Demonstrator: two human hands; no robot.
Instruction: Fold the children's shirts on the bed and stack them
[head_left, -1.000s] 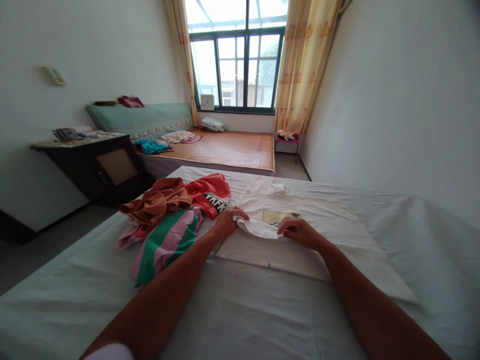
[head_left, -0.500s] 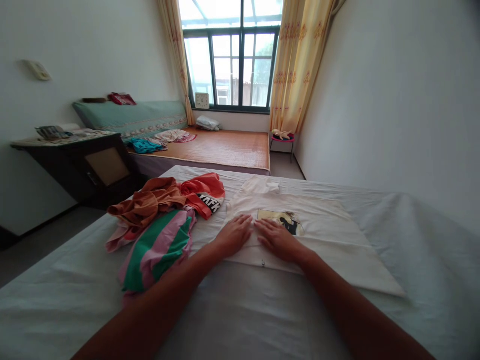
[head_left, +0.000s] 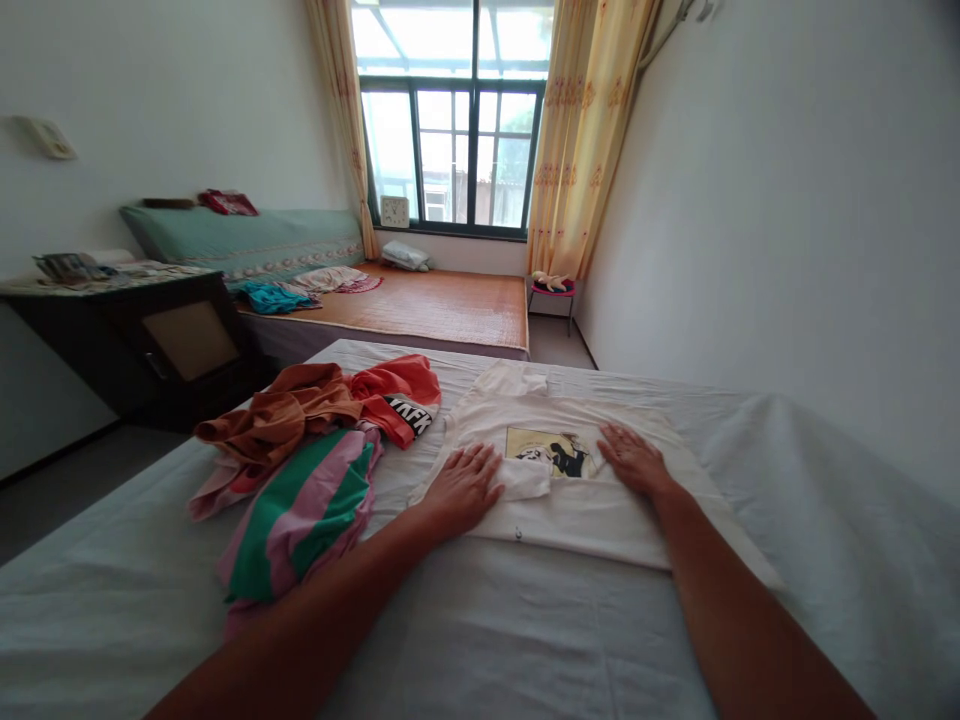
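Observation:
A white T-shirt (head_left: pixel 600 520) with a yellow and black print lies spread sideways over the pale sheet, its hem toward the right. My left hand (head_left: pixel 461 490) rests flat on the shirt near its folded-in sleeve, fingers stretched out. On the right side of the print, my right hand (head_left: pixel 634 458) lies with its fingers extended on the cloth. Neither hand grips anything. To the left of the shirt is a loose heap: a green and pink striped garment (head_left: pixel 307 510), an orange-brown garment (head_left: pixel 289 410) and a red garment with black-and-white lettering (head_left: pixel 397 395).
The white sheet (head_left: pixel 525 640) covers the surface under the clothes. Beyond stands a bed with a brown mat (head_left: pixel 442 305). A dark cabinet (head_left: pixel 180 340) is at the left, and a small stool (head_left: pixel 553 288) stands by the curtain (head_left: pixel 577 150).
My right hand has slid rightward across the print, away from my left hand. The sleeve beside my left hand now shows lying over the shirt. The view has shifted slightly.

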